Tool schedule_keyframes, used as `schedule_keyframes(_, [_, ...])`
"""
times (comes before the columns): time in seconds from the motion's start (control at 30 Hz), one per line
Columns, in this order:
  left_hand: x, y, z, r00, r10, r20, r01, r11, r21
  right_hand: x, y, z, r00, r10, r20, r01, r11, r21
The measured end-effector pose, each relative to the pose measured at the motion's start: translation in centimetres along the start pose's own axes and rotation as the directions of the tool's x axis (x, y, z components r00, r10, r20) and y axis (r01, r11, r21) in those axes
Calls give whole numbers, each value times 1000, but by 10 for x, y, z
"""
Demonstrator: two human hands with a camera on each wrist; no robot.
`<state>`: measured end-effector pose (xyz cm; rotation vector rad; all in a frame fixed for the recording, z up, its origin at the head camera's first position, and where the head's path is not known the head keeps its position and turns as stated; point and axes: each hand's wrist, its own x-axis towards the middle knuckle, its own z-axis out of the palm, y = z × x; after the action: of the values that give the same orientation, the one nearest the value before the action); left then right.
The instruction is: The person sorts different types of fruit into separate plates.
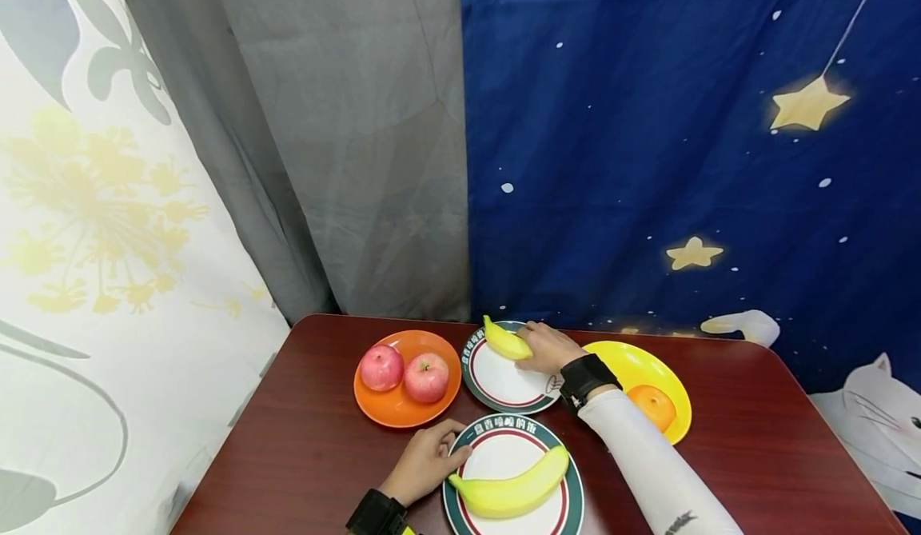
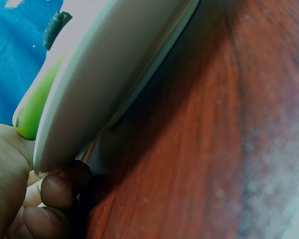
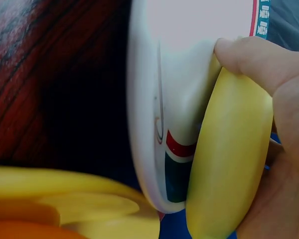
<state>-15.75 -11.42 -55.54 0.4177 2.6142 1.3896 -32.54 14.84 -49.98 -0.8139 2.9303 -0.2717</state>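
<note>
My left hand (image 1: pixel 428 459) pinches the left rim of the near plate (image 1: pixel 500 455), thumb above and curled fingers under the edge in the left wrist view. On that white plate with a green border lies a yellow banana (image 1: pixel 514 495). My right hand (image 1: pixel 550 349) grips a second banana (image 1: pixel 506 343) over the far plate (image 1: pixel 504 379), which has the same pattern. The right wrist view shows the thumb on one side of this banana (image 3: pixel 231 154) and the palm on the other; the other fingers are mostly hidden. Whether it touches the plate I cannot tell.
An orange plate (image 1: pixel 396 415) with two apples (image 1: pixel 426 377) stands left of the far plate. Beneath my right forearm, to the right, a yellow plate (image 1: pixel 679 399) holds an orange (image 1: pixel 652 407). Curtains (image 1: pixel 612 159) hang behind the dark red table (image 1: pixel 302 439).
</note>
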Motion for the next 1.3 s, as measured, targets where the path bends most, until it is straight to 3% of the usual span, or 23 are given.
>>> schedule_keyframes(0.33, [0, -2, 3, 1000, -10, -1, 10, 1000, 6, -1, -7, -1, 1000, 15, 20, -15, 1000, -16])
schedule_keyframes(0.63, [-2, -4, 3, 1000, 6, -12, -6, 1000, 2, -14, -37, -22, 994, -56, -96, 53, 998, -35])
schedule_keyframes(0.73, [-3, -3, 4, 1000, 0, -11, 0, 1000, -1, -26, -53, -26, 976, -140, -166, 133, 990, -54])
schedule_keyframes(0.87, [-2, -3, 4, 1000, 24, -20, -24, 1000, 4, -49, -73, -25, 933, -292, -211, 282, 956, -75])
schedule_keyframes(1.03, [-1, -2, 3, 998, 54, -24, -53, 998, 18, -80, -92, -10, 898, -415, -150, 414, 910, -37])
schedule_keyframes(1.17, [-1, -3, 1, 998, 66, -18, -65, 998, 16, -98, -98, 4, 882, -460, -105, 462, 887, 2])
schedule_keyframes(1.3, [-1, -3, 0, 999, 51, -16, -51, 998, 26, -106, -96, 15, 881, -470, -58, 473, 880, 45])
